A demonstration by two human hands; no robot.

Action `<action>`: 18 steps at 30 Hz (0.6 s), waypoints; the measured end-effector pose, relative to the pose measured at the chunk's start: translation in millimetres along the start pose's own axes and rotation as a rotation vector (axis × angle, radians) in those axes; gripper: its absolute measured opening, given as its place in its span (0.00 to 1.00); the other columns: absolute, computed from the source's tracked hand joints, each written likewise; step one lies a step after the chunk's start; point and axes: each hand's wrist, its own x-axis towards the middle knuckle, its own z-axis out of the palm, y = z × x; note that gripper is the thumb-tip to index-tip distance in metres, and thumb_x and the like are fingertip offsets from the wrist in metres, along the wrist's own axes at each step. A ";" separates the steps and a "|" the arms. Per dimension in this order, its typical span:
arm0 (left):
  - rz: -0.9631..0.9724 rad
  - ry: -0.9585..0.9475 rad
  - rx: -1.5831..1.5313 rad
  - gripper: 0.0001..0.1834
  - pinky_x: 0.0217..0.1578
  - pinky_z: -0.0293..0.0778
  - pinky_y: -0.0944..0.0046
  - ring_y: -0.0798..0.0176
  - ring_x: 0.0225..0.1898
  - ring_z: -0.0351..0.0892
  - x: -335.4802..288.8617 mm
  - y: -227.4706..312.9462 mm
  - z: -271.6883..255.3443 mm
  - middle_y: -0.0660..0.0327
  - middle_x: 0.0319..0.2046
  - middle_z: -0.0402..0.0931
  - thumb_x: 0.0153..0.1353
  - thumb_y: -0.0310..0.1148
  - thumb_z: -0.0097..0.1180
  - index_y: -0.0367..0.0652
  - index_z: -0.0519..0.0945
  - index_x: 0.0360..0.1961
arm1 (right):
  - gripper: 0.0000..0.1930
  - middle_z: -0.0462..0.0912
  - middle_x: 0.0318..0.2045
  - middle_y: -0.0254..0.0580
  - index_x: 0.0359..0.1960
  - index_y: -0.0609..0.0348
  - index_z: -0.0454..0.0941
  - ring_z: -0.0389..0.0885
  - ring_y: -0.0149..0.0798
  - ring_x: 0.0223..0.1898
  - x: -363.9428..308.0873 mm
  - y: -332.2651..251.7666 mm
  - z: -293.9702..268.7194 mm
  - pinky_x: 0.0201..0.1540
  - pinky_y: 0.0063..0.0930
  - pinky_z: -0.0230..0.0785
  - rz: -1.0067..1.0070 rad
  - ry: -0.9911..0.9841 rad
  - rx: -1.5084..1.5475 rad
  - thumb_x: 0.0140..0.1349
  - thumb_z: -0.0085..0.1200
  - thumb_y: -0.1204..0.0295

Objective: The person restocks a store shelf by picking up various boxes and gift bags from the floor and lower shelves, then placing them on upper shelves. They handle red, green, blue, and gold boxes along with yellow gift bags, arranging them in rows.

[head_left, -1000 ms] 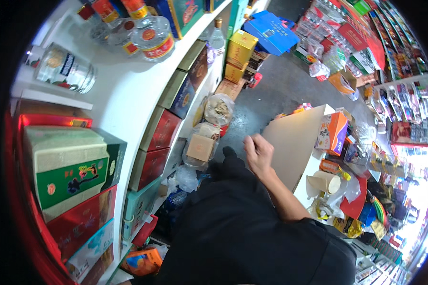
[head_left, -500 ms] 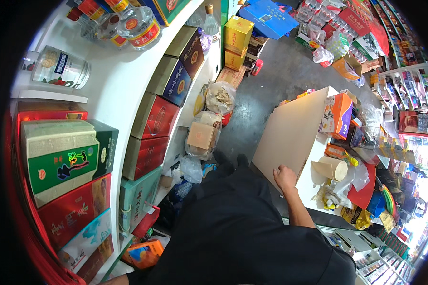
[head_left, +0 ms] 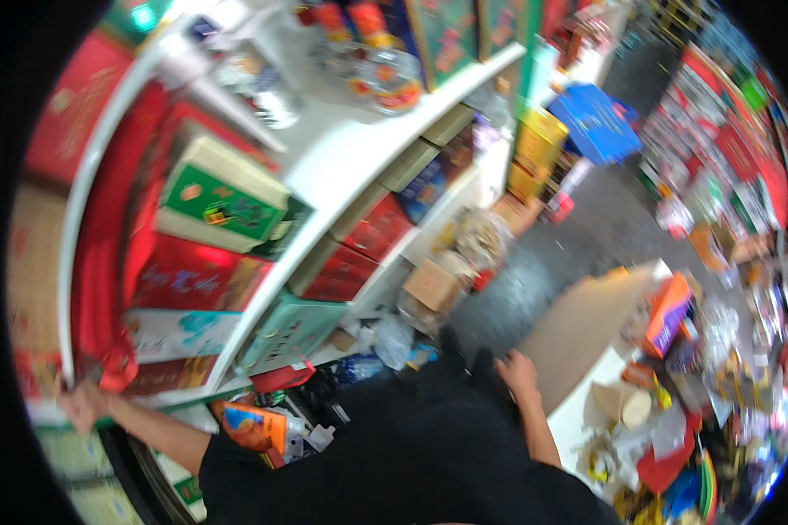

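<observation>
My left hand (head_left: 83,406) is stretched out to the left, at the lower end of a white upright shelf panel. It seems to touch the shelf edge, beside a red ribbon or cloth (head_left: 118,366), but its fingers are smeared by motion. My right hand (head_left: 518,374) hangs at the near edge of the light-topped counter (head_left: 578,337) with fingers loosely bent and nothing seen in them. On the shelf near my left arm lie a dark red box (head_left: 171,374), a white and turquoise box (head_left: 188,335) and a green and cream box (head_left: 223,199).
Bottles (head_left: 385,79) stand on the upper white shelf (head_left: 341,140). Red boxes (head_left: 346,271) and a pale green box (head_left: 293,332) fill the lower one. Bags and a carton (head_left: 431,284) sit on the floor. An orange and purple box (head_left: 670,311) stands on the counter.
My view has swung to the left and blurred, so the shelves sit further right. My left arm has reached out to the shelf's lower left. My right hand stays by the counter.
</observation>
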 end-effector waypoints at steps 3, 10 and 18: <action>-0.370 0.050 -0.308 0.26 0.39 0.89 0.53 0.51 0.35 0.93 -0.1 31.6 -9.7 0.46 0.35 0.93 0.85 0.31 0.52 0.26 0.87 0.29 | 0.26 0.95 0.52 0.61 0.60 0.57 0.90 0.93 0.65 0.55 -9.2 8.0 -15.0 0.59 0.59 0.85 0.030 0.045 -0.055 0.70 0.70 0.50; -0.496 0.087 -0.410 0.29 0.39 0.90 0.55 0.52 0.34 0.92 25.1 89.9 -12.3 0.43 0.34 0.92 0.88 0.37 0.54 0.24 0.86 0.31 | 0.25 0.95 0.49 0.63 0.57 0.61 0.93 0.94 0.65 0.53 -30.6 46.8 -43.1 0.61 0.59 0.85 0.146 0.253 -0.131 0.68 0.74 0.54; -0.597 0.018 -0.427 0.29 0.43 0.88 0.55 0.55 0.37 0.90 14.4 88.3 -22.5 0.47 0.39 0.92 0.88 0.44 0.56 0.25 0.87 0.37 | 0.23 0.95 0.47 0.65 0.47 0.62 0.94 0.95 0.67 0.51 -16.3 59.5 -29.4 0.58 0.61 0.86 0.173 0.138 -0.217 0.64 0.73 0.52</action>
